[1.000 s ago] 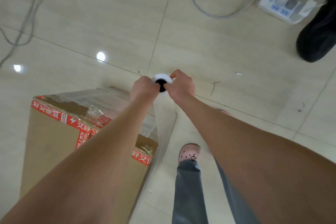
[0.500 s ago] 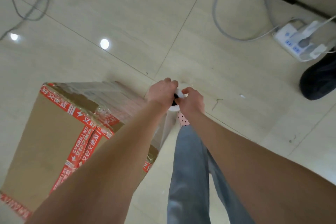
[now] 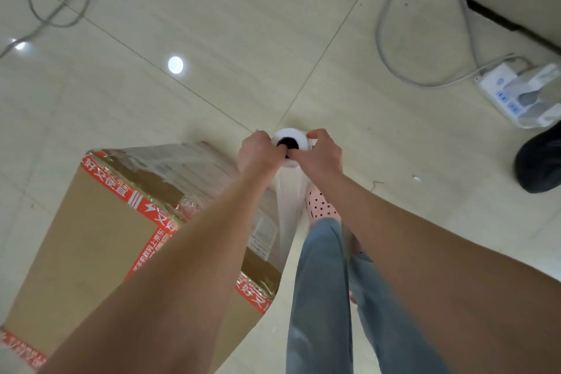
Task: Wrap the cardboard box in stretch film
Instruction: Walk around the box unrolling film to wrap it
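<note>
A tall cardboard box [image 3: 91, 246] with red printed tape stands on the tiled floor at lower left. Clear film covers its far side. Just right of the box's far corner I hold a white stretch film roll [image 3: 293, 140] upright with its dark core facing me. My left hand [image 3: 256, 152] grips the roll from the left, a finger at the core. My right hand [image 3: 321, 152] grips it from the right. A sheet of film [image 3: 287, 212] hangs from the roll down along the box's right side.
My legs in blue jeans and a pink dotted shoe [image 3: 320, 206] stand right of the box. A white power strip [image 3: 516, 94] with grey cables lies at right, beside a dark shoe [image 3: 543, 161]. More cables [image 3: 45, 9] trail at upper left.
Both hands and the roll have stayed beside the box's far corner while I stepped round it. The roll's white end and dark core show more fully than half a second ago.
</note>
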